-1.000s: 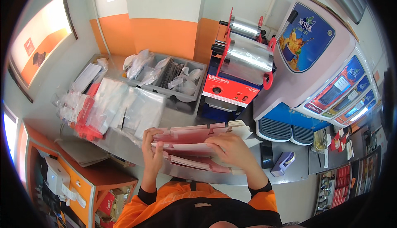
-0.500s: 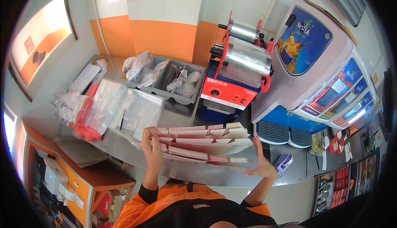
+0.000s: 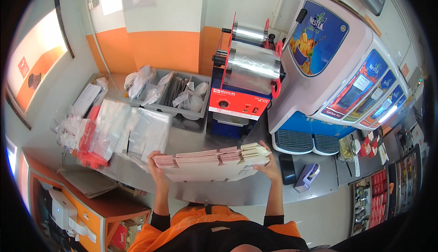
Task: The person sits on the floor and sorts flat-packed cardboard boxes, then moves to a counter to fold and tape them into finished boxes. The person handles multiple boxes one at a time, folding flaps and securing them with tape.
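Note:
A thick stack of flat cardboard carton blanks [image 3: 205, 170], white with pinkish printed edges, is held up level above the steel counter in front of me. My left hand [image 3: 158, 170] is closed around its left end. At the opposite end my right hand [image 3: 270, 166] grips the sheets, with the fingers over the far corner. Notched tabs line up along the top edge, slightly uneven towards the right. A flat black object [image 3: 287, 169] and a purple tape dispenser [image 3: 308, 177] lie on the counter right of my right hand.
Clear plastic bags [image 3: 148, 131] cover the counter's left part. Behind them stands a grey divided bin [image 3: 200, 103] of packets. A red and blue cup sealer [image 3: 239, 106] and a large drink dispenser [image 3: 319, 65] stand at the back. An orange cabinet [image 3: 91, 206] is at lower left.
The fanned-out blanks have come together into one tighter stack. My right hand, spread and apart from them before, has moved left and closed on their right end. The view has shifted slightly.

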{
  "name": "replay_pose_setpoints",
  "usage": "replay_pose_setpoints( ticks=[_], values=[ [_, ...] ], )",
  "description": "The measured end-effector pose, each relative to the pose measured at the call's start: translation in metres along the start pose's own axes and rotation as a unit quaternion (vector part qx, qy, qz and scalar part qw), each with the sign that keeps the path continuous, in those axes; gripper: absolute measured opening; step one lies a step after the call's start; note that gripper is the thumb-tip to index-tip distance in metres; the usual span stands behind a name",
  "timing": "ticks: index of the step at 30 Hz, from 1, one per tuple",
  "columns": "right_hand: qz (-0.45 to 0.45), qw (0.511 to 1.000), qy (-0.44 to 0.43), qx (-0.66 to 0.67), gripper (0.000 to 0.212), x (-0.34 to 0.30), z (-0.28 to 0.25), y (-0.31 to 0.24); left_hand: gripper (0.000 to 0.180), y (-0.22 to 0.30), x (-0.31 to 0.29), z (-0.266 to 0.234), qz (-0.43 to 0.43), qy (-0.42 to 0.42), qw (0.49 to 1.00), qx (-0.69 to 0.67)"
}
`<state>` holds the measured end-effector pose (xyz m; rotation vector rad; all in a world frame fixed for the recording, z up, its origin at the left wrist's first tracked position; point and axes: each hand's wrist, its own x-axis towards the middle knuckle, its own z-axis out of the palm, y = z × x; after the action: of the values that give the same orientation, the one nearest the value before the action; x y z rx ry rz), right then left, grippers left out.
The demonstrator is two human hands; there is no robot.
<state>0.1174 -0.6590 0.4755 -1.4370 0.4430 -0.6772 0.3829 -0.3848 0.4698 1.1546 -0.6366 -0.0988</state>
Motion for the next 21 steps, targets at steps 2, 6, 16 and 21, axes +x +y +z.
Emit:
replay_pose_setpoints(
  ticks=[2,6,16,21],
  values=[
    [0.024,0.999,0.016,-0.016,0.095,-0.002,0.001,0.004,0.087,-0.017,-0.018,-0.009,-0.001,-0.037,0.995,0.091],
    [0.069,0.995,0.072,-0.022,0.062,-0.006,0.021,0.002,0.093,-0.018,-0.026,-0.002,-0.027,0.015,0.997,0.077],
    [-0.012,0.996,0.049,-0.076,0.055,-0.009,0.015,0.000,0.060,-0.014,-0.018,-0.012,-0.031,-0.082,0.991,0.100],
    [0.028,0.995,0.064,-0.074,0.053,-0.014,0.022,-0.001,0.057,-0.026,-0.035,-0.017,-0.088,-0.052,0.992,0.071]
  ],
)
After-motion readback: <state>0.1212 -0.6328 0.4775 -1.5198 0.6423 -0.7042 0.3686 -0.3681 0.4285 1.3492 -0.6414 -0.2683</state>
